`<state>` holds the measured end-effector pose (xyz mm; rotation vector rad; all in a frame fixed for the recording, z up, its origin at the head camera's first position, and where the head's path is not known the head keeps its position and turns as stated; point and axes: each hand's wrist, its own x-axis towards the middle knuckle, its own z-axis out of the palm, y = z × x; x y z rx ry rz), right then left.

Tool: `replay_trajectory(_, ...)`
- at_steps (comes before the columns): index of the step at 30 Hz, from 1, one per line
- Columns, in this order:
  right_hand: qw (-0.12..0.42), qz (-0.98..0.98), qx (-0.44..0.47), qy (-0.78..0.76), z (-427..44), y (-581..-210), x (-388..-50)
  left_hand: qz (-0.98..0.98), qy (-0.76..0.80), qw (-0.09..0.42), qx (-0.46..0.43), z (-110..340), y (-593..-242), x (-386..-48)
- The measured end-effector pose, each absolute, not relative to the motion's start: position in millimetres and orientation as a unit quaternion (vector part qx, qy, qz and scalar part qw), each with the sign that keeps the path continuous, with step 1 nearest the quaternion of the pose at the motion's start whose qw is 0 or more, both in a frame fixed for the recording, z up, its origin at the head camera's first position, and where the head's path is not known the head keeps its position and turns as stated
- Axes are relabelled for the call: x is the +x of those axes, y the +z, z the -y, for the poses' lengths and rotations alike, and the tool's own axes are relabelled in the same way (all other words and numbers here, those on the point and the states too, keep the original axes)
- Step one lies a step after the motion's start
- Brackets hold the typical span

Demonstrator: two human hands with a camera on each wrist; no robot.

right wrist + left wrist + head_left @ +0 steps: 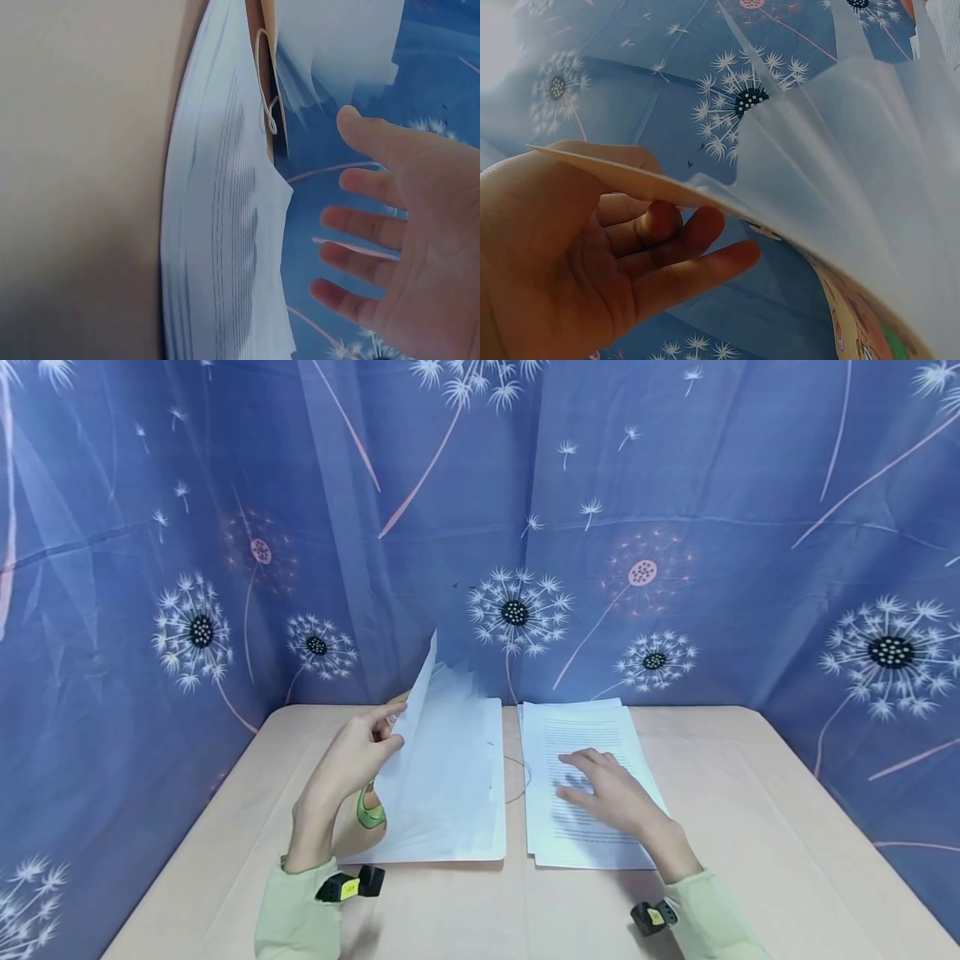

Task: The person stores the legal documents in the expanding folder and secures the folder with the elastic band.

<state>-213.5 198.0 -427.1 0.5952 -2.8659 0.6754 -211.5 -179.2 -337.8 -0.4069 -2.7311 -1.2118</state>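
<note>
A document folder lies spread on the left half of the table, with translucent plastic pockets (453,777) fanned inside it. Its front cover (415,697) is raised at an angle, and my left hand (348,756) pinches its edge between thumb and fingers. In the left wrist view the cover's tan outer face carries a cartoon print (855,322). To the right lies a stack of printed sheets (581,735), slightly uneven at the edges. My right hand (618,793) hovers over the stack, fingers spread and holding nothing; the right wrist view shows a gap between fingers and paper.
A thin looped string (517,785) lies between the folder and the sheets. The beige table (750,827) ends at a blue curtain (720,460) with dandelion patterns, which closes off the back and both sides.
</note>
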Motion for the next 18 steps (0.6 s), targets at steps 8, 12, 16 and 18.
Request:
replay_trajectory(8,0.071,0.953,0.169,0.241,-221,-428,-209,0.907,-0.396,0.058,-0.129,179,-336,-210)
replay_trajectory(12,0.072,0.950,0.167,0.252,-233,-425,-209,0.908,-0.399,0.054,-0.118,179,-335,-209)
replay_trajectory(16,0.073,0.948,0.163,0.263,-245,-421,-210,0.908,-0.400,0.057,-0.115,178,-334,-209)
replay_trajectory(18,0.071,0.948,0.158,0.268,-250,-420,-210,0.907,-0.401,0.060,-0.113,177,-333,-208)
